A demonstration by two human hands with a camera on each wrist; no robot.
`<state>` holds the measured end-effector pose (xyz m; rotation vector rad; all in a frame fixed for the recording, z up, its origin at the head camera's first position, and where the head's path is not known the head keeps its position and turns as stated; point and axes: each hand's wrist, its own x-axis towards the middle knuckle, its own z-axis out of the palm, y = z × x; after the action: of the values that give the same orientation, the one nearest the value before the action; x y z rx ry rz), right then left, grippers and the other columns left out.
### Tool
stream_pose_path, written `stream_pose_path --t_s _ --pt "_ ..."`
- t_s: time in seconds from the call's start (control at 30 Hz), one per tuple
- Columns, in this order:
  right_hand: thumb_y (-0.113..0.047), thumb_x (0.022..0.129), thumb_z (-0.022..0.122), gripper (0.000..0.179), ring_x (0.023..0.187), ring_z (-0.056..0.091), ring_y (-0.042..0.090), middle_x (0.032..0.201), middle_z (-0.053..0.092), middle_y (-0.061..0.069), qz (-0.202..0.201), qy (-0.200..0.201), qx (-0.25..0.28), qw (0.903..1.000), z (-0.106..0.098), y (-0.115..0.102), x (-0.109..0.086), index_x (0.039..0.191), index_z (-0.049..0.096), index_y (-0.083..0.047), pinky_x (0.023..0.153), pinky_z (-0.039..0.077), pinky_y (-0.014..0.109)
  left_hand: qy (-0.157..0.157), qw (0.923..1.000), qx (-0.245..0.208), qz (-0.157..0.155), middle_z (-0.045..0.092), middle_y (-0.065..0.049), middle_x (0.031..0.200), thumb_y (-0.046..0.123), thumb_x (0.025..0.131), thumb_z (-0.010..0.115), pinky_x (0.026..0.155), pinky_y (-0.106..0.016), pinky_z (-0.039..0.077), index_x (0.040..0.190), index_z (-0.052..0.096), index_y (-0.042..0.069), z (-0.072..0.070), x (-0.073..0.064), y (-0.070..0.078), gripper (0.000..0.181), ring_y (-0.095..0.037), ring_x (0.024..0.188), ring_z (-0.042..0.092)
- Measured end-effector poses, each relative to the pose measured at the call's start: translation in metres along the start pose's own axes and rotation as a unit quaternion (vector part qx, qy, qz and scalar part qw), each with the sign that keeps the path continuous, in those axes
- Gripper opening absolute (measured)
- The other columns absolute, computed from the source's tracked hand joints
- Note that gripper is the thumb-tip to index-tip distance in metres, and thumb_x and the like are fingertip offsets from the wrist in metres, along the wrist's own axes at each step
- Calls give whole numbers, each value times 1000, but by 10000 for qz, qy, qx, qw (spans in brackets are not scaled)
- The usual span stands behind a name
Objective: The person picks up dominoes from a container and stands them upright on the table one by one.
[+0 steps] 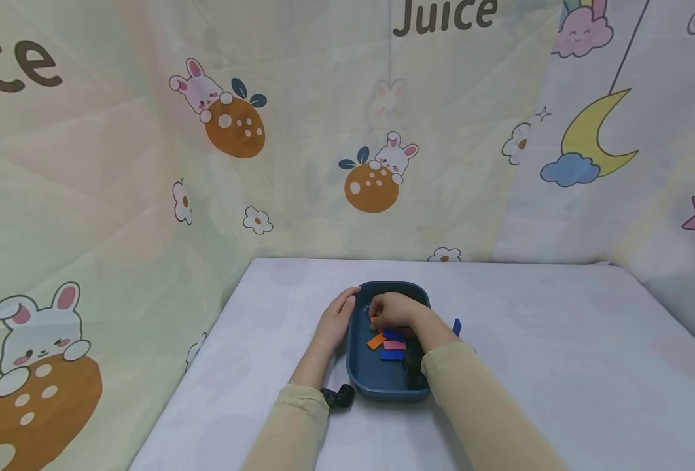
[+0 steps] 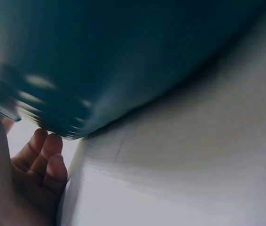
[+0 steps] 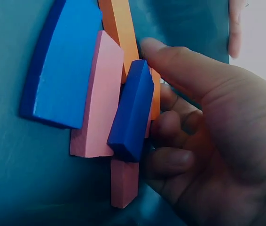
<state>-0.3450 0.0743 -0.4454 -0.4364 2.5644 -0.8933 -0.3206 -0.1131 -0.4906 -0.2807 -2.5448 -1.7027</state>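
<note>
A dark blue-green tray (image 1: 371, 383) stands on the white table. My left hand (image 1: 332, 324) rests along its left side near the far corner, and in the left wrist view the loosely bent fingers (image 2: 53, 162) are at the outer wall (image 2: 123, 61). Inside the tray, my right hand (image 1: 397, 313) pinches an orange block (image 3: 155, 96), partly hidden by a small blue block (image 3: 132, 110). Beside it lie a pink block (image 3: 97, 101), a larger blue block (image 3: 65, 66), another orange block (image 3: 119, 33) and a lower pink block (image 3: 124, 183).
Outside the tray, a blue piece (image 1: 456, 327) shows just past its right side. A black strap device (image 1: 340, 396) is on the left wrist. Printed cloth (image 1: 300, 196) hangs behind the table (image 1: 548, 340) and along its left side.
</note>
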Motion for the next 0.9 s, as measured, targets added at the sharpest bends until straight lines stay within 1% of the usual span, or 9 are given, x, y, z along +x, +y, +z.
stream_pose_path --t_s 0.3,0.43,0.5,0.67,0.83,0.9 --pt "-22 88 74 12 79 61 20 92 64 2 -150 36 -285 9995 -1 3 2 96 66 -19 68 52 31 9 10000 -49 -41 50 5 149 50 103 40 116 -54 30 137 55 39 0 -1 0 39 -24 142 43" --pt "-22 89 72 13 81 60 19 95 65 1 -278 146 -235 9992 -4 2 2 100 66 -18 71 52 31 18 10000 -26 -53 51 4 149 49 103 40 116 -54 31 137 56 38 0 -1 1 38 -24 142 43" --pt "-22 90 71 14 79 60 19 96 65 1 -388 253 -129 9988 -7 1 2 102 66 -18 70 52 31 23 10000 -1 -62 51 4 148 49 103 41 115 -54 31 137 56 38 0 -1 2 38 -24 141 43" --pt "-22 92 68 15 74 61 21 97 64 5 -710 567 378 9951 -21 -5 -1 105 63 -16 68 55 32 34 9999 11 -102 51 3 148 50 103 41 115 -55 31 137 56 39 1 0 1 39 -25 141 44" --pt "-23 95 65 20 82 67 21 107 63 8 -976 615 942 9889 -39 -10 -11 112 62 -13 76 58 33 53 9999 -22 -129 52 2 148 50 102 42 115 -57 31 137 56 38 2 0 2 39 -26 140 45" --pt "-22 95 65 22 86 69 25 112 63 10 -1056 628 1177 9854 -47 -10 -17 114 61 -10 78 59 35 60 9999 -3 -135 52 2 148 50 102 42 115 -55 31 136 56 38 2 1 2 39 -25 140 45"
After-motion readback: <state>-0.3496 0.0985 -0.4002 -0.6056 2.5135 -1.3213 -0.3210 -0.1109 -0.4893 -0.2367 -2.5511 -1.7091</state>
